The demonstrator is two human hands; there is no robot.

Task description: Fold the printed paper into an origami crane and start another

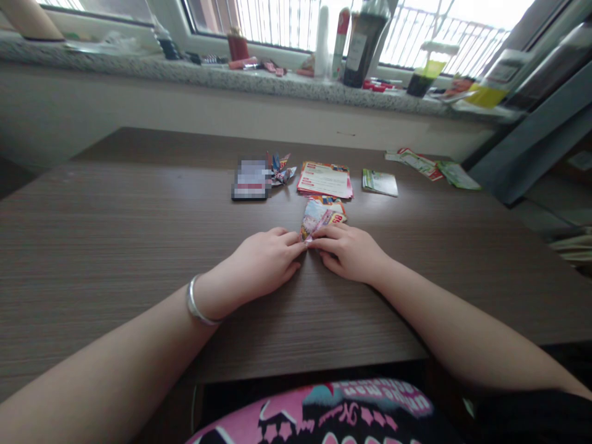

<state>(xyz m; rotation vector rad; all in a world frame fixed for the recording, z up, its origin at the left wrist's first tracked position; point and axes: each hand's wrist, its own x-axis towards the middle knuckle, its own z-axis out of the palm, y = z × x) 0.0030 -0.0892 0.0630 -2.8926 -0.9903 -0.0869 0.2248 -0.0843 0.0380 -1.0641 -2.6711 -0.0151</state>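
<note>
A small sheet of colourful printed paper (pixel 319 216), partly folded, lies on the brown table in front of me. My left hand (pixel 274 256) pinches its near left corner between thumb and fingers. From the other side my right hand (pixel 351 251) presses on the near right edge, fingertips almost meeting those of the left. The fingertips cover the paper's nearest corner. Just beyond the paper sits a stack of printed cards (pixel 325 179). A folded paper figure (pixel 281 171), made of similar printed paper, stands beside a phone (pixel 251 180) with a blurred screen.
A small green-and-white booklet (pixel 380 183) lies right of the stack. Several leaflets (pixel 420 164) are spread at the table's far right corner. Bottles (pixel 364 46) and small items line the granite windowsill (pixel 277 80). The table's near edge (pixel 314 373) runs before my body.
</note>
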